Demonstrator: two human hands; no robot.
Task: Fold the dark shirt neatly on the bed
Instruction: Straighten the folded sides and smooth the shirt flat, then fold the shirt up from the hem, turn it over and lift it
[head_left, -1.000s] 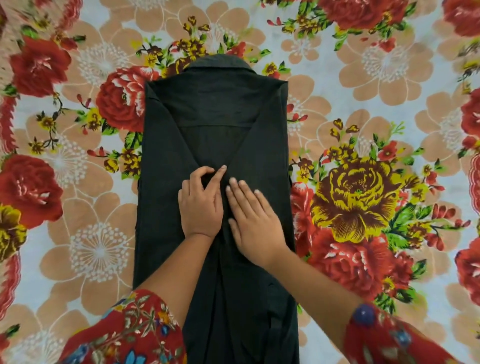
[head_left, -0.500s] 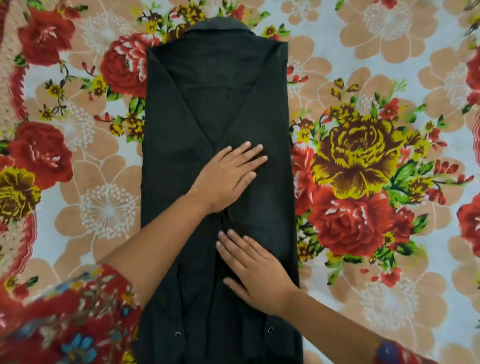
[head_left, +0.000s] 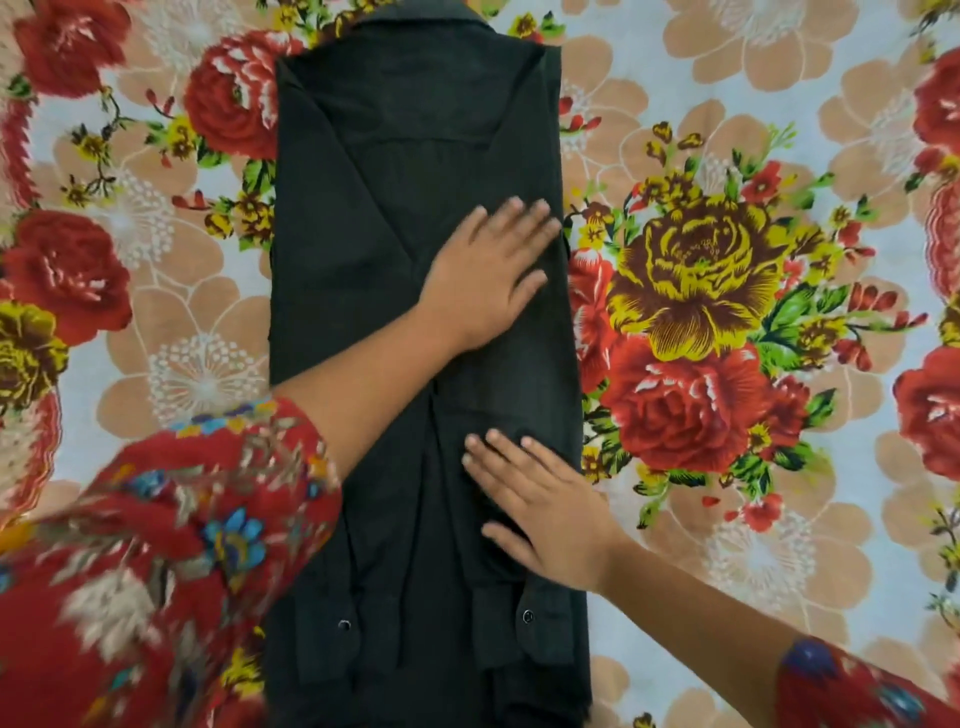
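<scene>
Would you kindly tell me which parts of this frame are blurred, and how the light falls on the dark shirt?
Head view: the left sleeve is smeared by motion blur, the left hand soft at its fingertips; the right hand and bedsheet look sharper. Light is even, without glare; the dark shirt shows faint folds.

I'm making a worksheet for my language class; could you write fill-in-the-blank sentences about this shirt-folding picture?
The left hand and right hand both press ___ on the dark shirt.
The collar is at the shirt's ___ end, away from the person.
Each of the two cuffs shows one ___.
The bedsheet is printed with ___.
Missing words: flat; far; button; flowers.
</scene>
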